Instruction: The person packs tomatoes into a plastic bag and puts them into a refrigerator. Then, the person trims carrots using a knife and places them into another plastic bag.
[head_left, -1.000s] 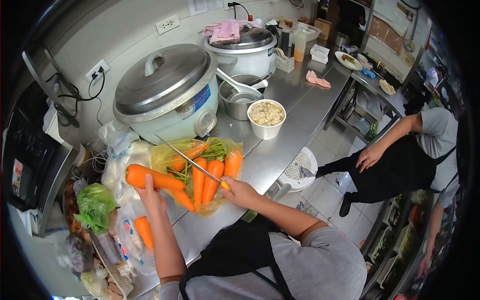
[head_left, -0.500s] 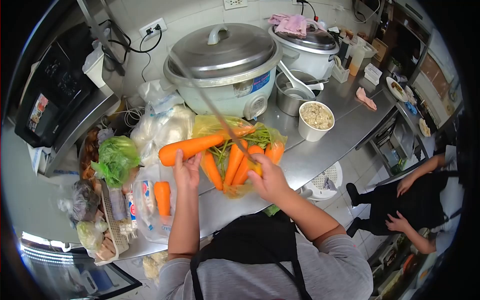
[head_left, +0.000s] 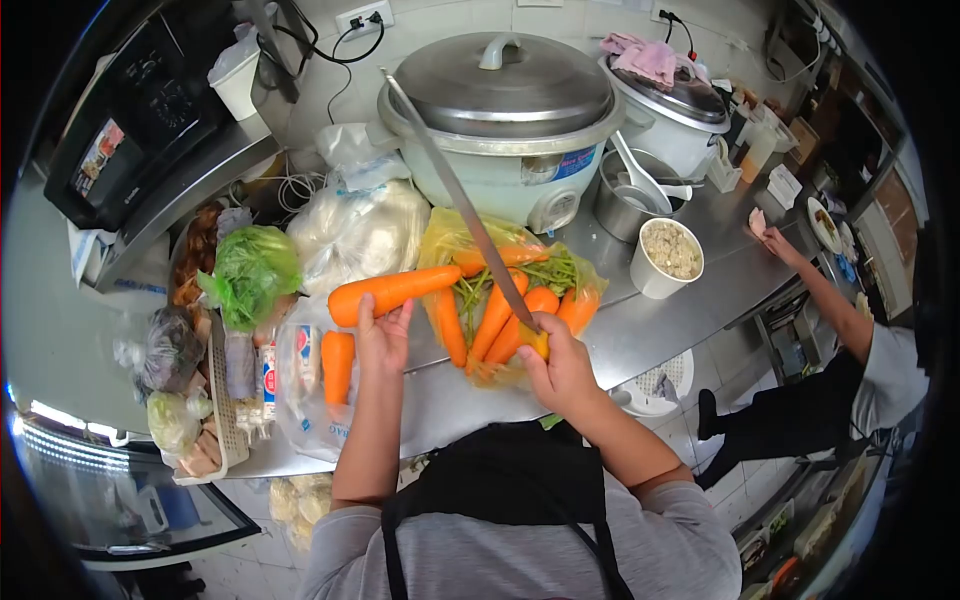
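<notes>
A large orange carrot [head_left: 395, 291] lies across the fingers of my left hand [head_left: 383, 335], which grips it from below. My right hand [head_left: 560, 365] is closed round the yellow handle of a long knife [head_left: 455, 190], its blade slanting up and left, the tip in front of the big cooker's lid. Behind and between the hands, several carrots [head_left: 497, 312] and green stems rest on an open yellow plastic bag [head_left: 440, 240]. A shorter carrot piece [head_left: 338, 368] sits on a clear bag left of my left forearm.
A big rice cooker [head_left: 478, 165] stands at the back, with a steel pot [head_left: 622, 205] and a white tub [head_left: 668, 260] to its right. Wrapped lettuce [head_left: 252, 275] and a basket [head_left: 228, 420] are at left. At right a co-worker [head_left: 840, 330] reaches to a pink cloth [head_left: 757, 222].
The view has swung, shifting the counter rightward and then further right. The knife now points more steeply upward. The co-worker's arm has stretched out to the pink cloth on the counter.
</notes>
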